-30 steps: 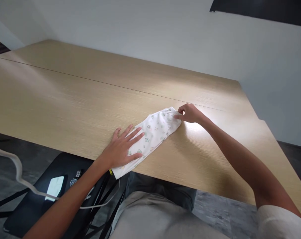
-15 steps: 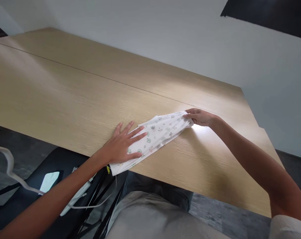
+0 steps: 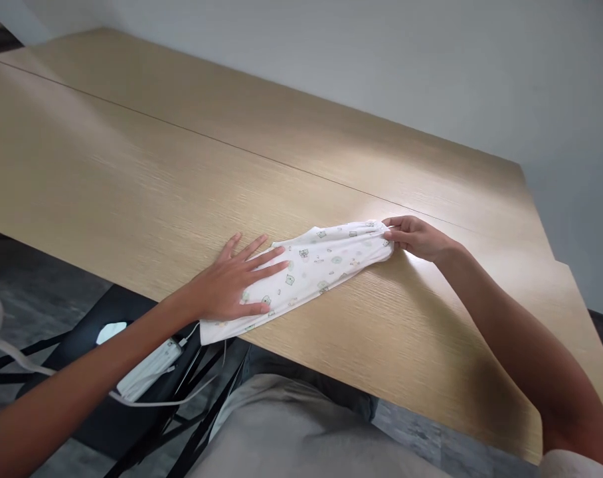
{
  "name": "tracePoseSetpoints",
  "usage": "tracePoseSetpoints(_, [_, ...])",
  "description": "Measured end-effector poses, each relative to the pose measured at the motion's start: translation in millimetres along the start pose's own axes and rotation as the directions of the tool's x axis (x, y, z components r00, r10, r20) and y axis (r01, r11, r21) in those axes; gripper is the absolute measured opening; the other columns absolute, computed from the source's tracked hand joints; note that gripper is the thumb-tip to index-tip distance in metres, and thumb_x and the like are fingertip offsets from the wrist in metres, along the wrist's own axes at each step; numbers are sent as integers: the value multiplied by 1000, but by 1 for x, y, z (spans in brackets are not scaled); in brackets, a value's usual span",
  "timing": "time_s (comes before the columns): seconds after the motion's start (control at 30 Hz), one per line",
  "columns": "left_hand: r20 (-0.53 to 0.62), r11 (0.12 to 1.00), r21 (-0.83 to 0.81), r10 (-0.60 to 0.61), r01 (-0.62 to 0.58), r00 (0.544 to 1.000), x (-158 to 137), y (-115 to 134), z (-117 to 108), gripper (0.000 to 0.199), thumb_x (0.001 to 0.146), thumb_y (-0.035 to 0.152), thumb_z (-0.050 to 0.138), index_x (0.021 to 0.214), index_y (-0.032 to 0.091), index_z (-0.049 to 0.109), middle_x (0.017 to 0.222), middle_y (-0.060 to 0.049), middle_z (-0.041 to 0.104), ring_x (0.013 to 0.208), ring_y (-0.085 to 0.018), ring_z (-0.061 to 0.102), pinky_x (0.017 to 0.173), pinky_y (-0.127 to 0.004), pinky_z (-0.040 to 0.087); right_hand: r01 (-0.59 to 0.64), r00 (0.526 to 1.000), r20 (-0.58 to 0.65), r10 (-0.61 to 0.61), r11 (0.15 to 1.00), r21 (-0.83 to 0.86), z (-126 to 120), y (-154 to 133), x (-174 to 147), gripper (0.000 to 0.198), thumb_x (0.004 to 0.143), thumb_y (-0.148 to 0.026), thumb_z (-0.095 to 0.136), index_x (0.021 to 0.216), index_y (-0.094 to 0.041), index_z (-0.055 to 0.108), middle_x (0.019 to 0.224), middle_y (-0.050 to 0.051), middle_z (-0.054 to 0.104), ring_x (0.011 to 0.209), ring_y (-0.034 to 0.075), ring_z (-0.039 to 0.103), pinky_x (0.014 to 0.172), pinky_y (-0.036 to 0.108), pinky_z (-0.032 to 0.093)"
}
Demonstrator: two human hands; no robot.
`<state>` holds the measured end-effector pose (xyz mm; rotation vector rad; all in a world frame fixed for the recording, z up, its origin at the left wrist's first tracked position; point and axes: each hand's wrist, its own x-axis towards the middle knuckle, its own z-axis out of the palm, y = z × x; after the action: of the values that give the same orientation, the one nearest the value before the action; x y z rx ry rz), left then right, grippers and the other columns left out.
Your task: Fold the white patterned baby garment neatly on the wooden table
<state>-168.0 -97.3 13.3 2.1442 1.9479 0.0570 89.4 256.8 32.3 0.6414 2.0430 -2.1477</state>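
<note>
At the frame's centre, the left hand (image 3: 232, 285) is lying flat, fingers spread, on a printed white cloth (image 3: 306, 269) at the table (image 3: 132, 179) edge, while the right hand (image 3: 416, 237) is pinching its far end.

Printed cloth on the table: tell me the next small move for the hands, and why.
Probably fold the far end toward the near end. The right hand pinches the end of the printed cloth, the left hand lies flat on the near end, and the cloth lies stretched on the table.
</note>
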Motion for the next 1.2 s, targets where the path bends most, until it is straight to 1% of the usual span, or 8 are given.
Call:
tracePoseSetpoints(0.23, [6, 1000, 14, 17, -17, 1000, 0, 1, -2, 79, 94, 72, 45, 161, 41, 16, 169, 1, 16, 157, -37, 6, 122, -66, -1, 117, 989, 117, -89, 957, -264, -3, -12, -13, 60, 92, -43, 71, 143, -24, 44, 90, 4, 70, 79, 18, 63, 70, 32, 51])
tracePoseSetpoints(0.37, [-24, 1000, 0, 20, -20, 1000, 0, 0, -1, 79, 93, 69, 50, 160, 42, 19, 168, 1, 21, 156, -39, 10, 122, -66, 2, 235, 955, 276, -105, 837, -493, -7, -9, -16, 42, 87, -38, 75, 126, -24, 63, 84, 0, 63, 70, 13, 55, 66, 29, 47])
tracePoseSetpoints(0.5, [-30, 1000, 1, 21, -21, 999, 0, -1, -1, 79, 93, 70, 49, 160, 44, 18, 168, 3, 20, 156, -39, 11, 123, -66, 3, 227, 972, 188, -142, 779, -585, -7, -1, -18, 33, 87, -36, 73, 117, -24, 67, 77, -3, 54, 65, 11, 48, 61, 27, 43])
tracePoseSetpoints(0.6, [-25, 1000, 5, 16, -16, 1000, -1, -1, -1, 79, 94, 70, 48, 160, 44, 16, 169, 3, 18, 156, -37, 10, 123, -64, 2, 152, 988, 56, -144, 843, -516, 1, -2, -26, 38, 83, -38, 77, 115, -22, 62, 86, 0, 60, 74, 14, 56, 66, 29, 49])
tracePoseSetpoints(0.7, [-18, 1000, 10, 15, -15, 1000, -1, -1, 1, 78, 94, 70, 46, 161, 44, 14, 169, 4, 16, 157, -37, 7, 123, -65, 1, -118, 986, -152, 69, 932, -342, 15, -10, -36, 34, 85, -46, 77, 98, -20, 60, 93, 7, 66, 81, 19, 64, 71, 34, 56])
tracePoseSetpoints(0.8, [-23, 1000, 19, 17, -16, 1000, -1, -1, 3, 79, 94, 71, 45, 161, 43, 15, 169, 3, 15, 157, -37, 7, 122, -66, 2, -332, 917, -270, 293, 937, -109, 33, -21, -36, 28, 95, -45, 69, 91, -18, 61, 93, 10, 69, 81, 20, 68, 73, 34, 61])
tracePoseSetpoints(1.1, [-49, 999, 48, 26, -24, 998, -1, -1, 3, 76, 95, 72, 42, 160, 40, 21, 169, 2, 17, 156, -38, 10, 121, -69, 6, -483, 746, -447, 494, 863, 149, 65, -32, -13, 29, 98, -30, 66, 74, -15, 62, 68, 4, 58, 58, 10, 57, 59, 21, 60])
tracePoseSetpoints(1.2, [-62, 998, 54, 27, -24, 998, -1, 0, 4, 76, 95, 72, 41, 160, 40, 21, 169, 2, 18, 156, -37, 10, 122, -68, 7, -479, 755, -433, 492, 865, 147, 65, -36, -14, 23, 99, -32, 64, 85, -15, 67, 84, 9, 68, 64, 13, 63, 54, 21, 58])
